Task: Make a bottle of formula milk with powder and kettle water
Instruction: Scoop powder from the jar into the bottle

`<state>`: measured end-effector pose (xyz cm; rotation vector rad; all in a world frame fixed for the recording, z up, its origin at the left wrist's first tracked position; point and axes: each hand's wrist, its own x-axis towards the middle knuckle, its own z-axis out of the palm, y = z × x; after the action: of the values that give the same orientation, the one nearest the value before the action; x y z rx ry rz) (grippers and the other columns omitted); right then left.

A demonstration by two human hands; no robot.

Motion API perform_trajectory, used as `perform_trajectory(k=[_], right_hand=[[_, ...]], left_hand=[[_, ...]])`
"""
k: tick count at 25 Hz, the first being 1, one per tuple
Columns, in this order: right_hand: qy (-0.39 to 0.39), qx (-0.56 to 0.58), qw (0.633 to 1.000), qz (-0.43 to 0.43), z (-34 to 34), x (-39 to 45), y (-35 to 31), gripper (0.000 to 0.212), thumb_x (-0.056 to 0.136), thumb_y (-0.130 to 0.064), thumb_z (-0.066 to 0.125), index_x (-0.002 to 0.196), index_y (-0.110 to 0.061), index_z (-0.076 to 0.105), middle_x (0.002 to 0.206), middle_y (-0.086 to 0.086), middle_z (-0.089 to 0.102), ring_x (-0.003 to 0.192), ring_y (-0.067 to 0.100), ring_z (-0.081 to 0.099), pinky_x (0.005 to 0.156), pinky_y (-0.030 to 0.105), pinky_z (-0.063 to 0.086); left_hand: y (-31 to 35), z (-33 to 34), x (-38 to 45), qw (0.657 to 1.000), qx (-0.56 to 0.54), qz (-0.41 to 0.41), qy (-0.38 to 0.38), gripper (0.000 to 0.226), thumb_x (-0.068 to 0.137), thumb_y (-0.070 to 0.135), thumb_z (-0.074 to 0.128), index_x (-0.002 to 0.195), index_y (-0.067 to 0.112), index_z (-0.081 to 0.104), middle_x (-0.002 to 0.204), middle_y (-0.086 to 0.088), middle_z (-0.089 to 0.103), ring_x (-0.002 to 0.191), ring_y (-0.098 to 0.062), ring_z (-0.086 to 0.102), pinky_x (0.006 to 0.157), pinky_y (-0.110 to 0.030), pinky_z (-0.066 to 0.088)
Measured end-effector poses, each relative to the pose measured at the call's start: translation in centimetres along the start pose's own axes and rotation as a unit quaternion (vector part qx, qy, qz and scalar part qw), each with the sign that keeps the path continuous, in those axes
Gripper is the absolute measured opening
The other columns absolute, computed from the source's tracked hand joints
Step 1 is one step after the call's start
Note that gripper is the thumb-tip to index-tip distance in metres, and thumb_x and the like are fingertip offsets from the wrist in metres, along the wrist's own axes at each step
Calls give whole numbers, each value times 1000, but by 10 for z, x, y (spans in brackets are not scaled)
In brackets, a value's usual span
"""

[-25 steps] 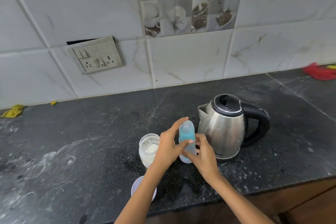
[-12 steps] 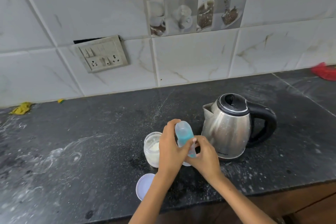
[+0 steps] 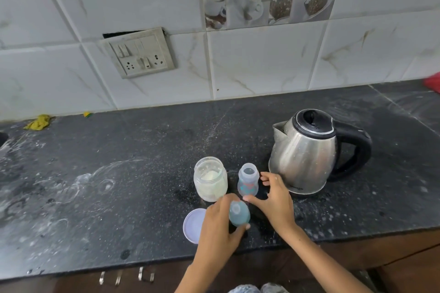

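A small clear baby bottle (image 3: 247, 182) stands open and upright on the black counter (image 3: 119, 197), between an open glass jar of white powder (image 3: 210, 182) and a steel kettle (image 3: 307, 153) with a black handle. My left hand (image 3: 220, 228) holds the bottle's blue cap (image 3: 238, 213) near the counter's front. My right hand (image 3: 273, 200) curls just right of the bottle, fingers apart, close to it; I cannot tell if it touches. The jar's pale lid (image 3: 194, 225) lies flat at my left hand.
A tiled wall with a socket plate (image 3: 139, 53) backs the counter. A yellow cloth (image 3: 39, 122) lies at the far left by the wall, something red (image 3: 433, 84) at the far right edge. The counter's front edge runs just below my wrists.
The blue cap has come off the bottle; my left hand carried it toward me. My right hand loosened from the bottle, which now stands open on the counter.
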<state>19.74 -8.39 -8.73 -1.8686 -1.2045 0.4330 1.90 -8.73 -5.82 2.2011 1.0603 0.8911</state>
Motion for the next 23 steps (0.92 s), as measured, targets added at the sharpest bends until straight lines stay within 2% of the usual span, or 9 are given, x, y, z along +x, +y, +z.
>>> perform_trajectory(k=[3, 5, 7, 9, 11, 13, 17, 20, 23], right_hand=[[32, -29, 998, -36, -16, -16, 14, 50, 69, -34, 87, 110, -15, 65, 106, -4, 65, 90, 10, 65, 67, 36, 58], [34, -27, 998, -52, -23, -23, 15, 29, 73, -21, 85, 96, -15, 69, 96, -4, 68, 82, 12, 69, 61, 30, 58], [26, -16, 998, -49, -27, -26, 9, 17, 76, -15, 82, 88, -15, 70, 90, -5, 69, 79, 12, 71, 60, 26, 56], [20, -5, 998, -51, -29, -26, -2, 11, 79, -14, 80, 87, -14, 71, 88, -4, 70, 78, 10, 70, 62, 27, 58], [16, 0, 997, -77, -30, -26, -14, 9, 81, -13, 78, 87, -12, 72, 88, -3, 70, 78, 9, 70, 63, 30, 59], [4, -1, 994, -110, -30, -23, -28, 8, 82, -13, 77, 88, -11, 72, 90, -1, 70, 77, 9, 69, 62, 33, 59], [-6, 2, 989, -151, -27, -3, -56, 7, 83, -11, 75, 89, -8, 72, 94, 3, 70, 78, 15, 70, 64, 41, 59], [-10, 8, 986, -168, -22, 13, -71, 7, 84, -12, 75, 89, -8, 72, 95, 2, 69, 79, 16, 69, 67, 42, 58], [-25, 1, 983, -182, -17, 23, -78, 8, 84, -13, 75, 90, -10, 72, 94, -1, 69, 79, 13, 68, 70, 40, 59]], left_hand=[[-12, 17, -11, 996, 70, -4, -58, 48, 72, 29, 73, 109, 29, 43, 104, 11, 59, 89, -19, 55, 77, -31, 42], [-17, 23, -13, 991, 102, -15, -79, 48, 75, 33, 72, 114, 26, 45, 111, 10, 58, 96, -20, 55, 82, -29, 39], [-21, 26, -14, 990, 104, -26, -88, 53, 76, 36, 72, 120, 25, 45, 118, 10, 57, 103, -20, 55, 85, -27, 37], [-22, 25, -15, 991, 94, -34, -85, 62, 74, 42, 74, 125, 24, 45, 123, 10, 55, 108, -16, 54, 86, -26, 36], [-21, 20, -17, 994, 84, -45, -53, 63, 71, 46, 76, 121, 21, 48, 119, 9, 58, 104, -15, 55, 85, -26, 36], [-23, 12, -16, 996, 62, -70, 14, 58, 68, 50, 78, 110, 19, 49, 106, 8, 58, 93, -14, 55, 81, -25, 36], [-25, -3, -17, 991, 32, -93, 93, 68, 61, 76, 65, 101, 24, 47, 97, 13, 53, 85, 0, 40, 76, -16, 36], [-27, -9, -10, 976, -13, -145, 163, 71, 63, 81, 59, 111, 31, 43, 105, 17, 51, 95, 2, 44, 77, -17, 38], [-37, -15, 10, 956, -33, -211, 199, 96, 60, 74, 66, 133, 21, 36, 129, 5, 48, 116, -11, 48, 95, -25, 38]])
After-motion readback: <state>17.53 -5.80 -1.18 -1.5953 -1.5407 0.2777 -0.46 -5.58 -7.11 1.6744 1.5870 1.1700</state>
